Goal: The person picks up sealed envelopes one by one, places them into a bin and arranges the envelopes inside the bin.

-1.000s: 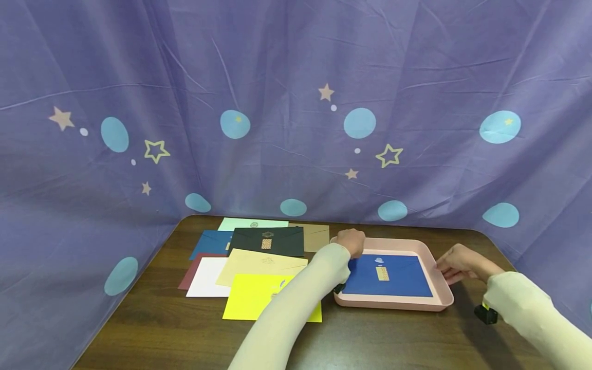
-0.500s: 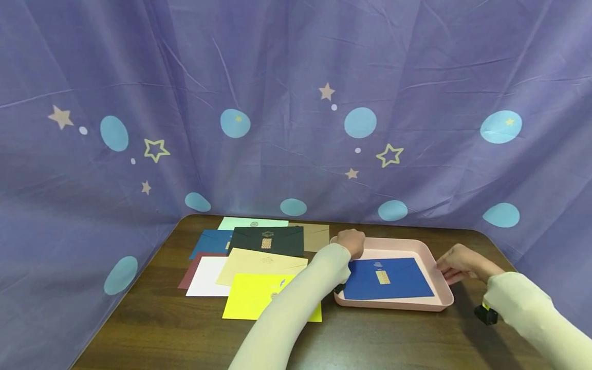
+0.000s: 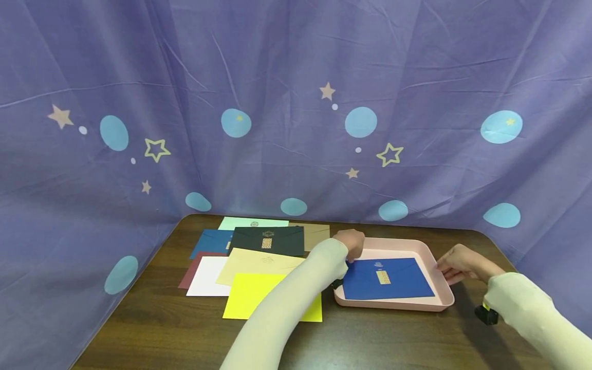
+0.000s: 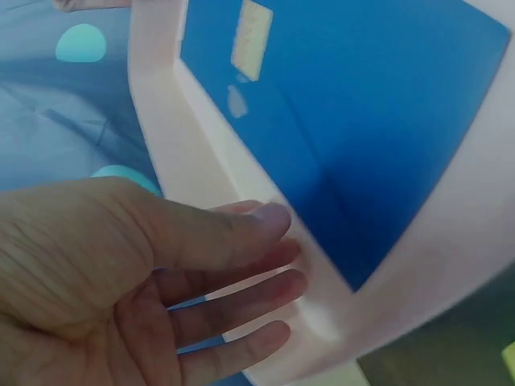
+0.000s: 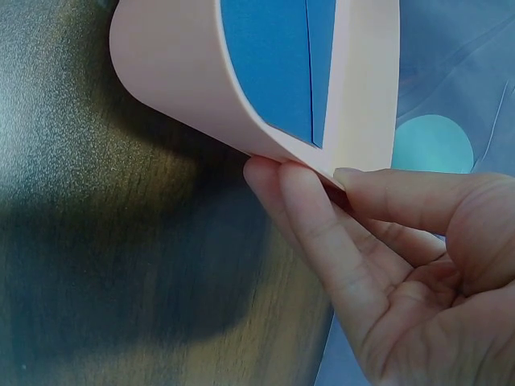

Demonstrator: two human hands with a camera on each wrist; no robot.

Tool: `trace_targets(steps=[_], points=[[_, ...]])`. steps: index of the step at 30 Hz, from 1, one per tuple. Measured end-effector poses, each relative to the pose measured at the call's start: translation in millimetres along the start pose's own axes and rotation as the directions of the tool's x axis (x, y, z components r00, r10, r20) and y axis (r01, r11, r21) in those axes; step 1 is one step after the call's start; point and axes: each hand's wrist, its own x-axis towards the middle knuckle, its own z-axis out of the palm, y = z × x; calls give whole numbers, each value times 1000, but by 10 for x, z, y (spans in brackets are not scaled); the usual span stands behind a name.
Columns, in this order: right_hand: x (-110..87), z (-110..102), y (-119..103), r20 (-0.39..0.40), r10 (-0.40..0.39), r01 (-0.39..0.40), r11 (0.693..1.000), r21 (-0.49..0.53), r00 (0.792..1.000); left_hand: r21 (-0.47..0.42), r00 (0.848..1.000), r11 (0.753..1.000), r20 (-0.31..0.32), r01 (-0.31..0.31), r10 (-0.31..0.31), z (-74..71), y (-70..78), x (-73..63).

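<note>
Inside pink tray (image 3: pixel 393 245), blue envelope (image 3: pixel 398 288), right fingers (image 5: pixel 318 221) gripping the tray

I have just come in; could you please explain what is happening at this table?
A person in pale sleeves is handling a pale pink rectangular tray. The right hand pinches its right rim; the left hand is at its left end, fingers loosely extended, contact unclear. Inside the tray lies a dark blue rectangular paper envelope. Left of the tray, overlapping flat paper items in several colours lie on the brown wooden table.
</note>
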Motion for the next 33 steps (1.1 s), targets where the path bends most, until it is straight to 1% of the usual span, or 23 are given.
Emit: trace_targets(steps=[2, 4, 7, 10, 11, 13, 14, 17, 20, 24, 26, 30, 33], points=[[-1, -2, 1, 2, -4, 4, 1000, -2, 1000, 11, 999, 1000, 33, -17, 17, -57, -20, -13], [-1, -1, 2, 1, 1, -1, 1000, 1, 1000, 31, 996, 998, 76, -58, 55, -124, -47, -16], [-1, -3, 4, 0, 3, -3, 1000, -1, 1000, 0, 986, 993, 116, -121, 120, -226, -107, -35], [-4, 2, -2, -3, 2, -2, 1000, -1, 1000, -65, 980, 988, 132, -141, 149, -312, -185, -70], [-4, 3, -4, -2, -1, 1, 1000, -4, 1000, -89, 980, 985, 121, -145, 155, -332, -215, -87], [-6, 7, -8, -3, -1, 1, 1000, -2, 1000, -111, 978, 980, 105, -167, 179, -370, -279, -122], [-6, 9, -9, -3, 0, 0, 1000, 0, 1000, -108, 977, 977, 92, -182, 192, -385, -311, -139], [-2, 7, -6, 0, 0, 0, 1000, 2, 1000, -85, 965, 964, 53, -253, 258, -439, -410, -201], [9, 1, 5, -1, 2, -2, 1000, 4, 1000, -69, 955, 954, 27, -292, 295, -504, -505, -279], [34, -8, 28, 7, -5, 5, 1000, 13, 1000, -88, 949, 945, -13, -314, 314, -571, -646, -403], [40, -9, 37, 13, -10, 10, 1000, 17, 1000, -96, 944, 939, -36, -330, 328, -590, -723, -468], [37, -2, 51, 9, -5, 5, 1000, 15, 1000, -99, 931, 927, -80, -362, 355, -609, -868, -586], [23, 6, 49, 6, -2, 2, 1000, 13, 1000, -97, 927, 924, -104, -370, 360, -599, -977, -658]])
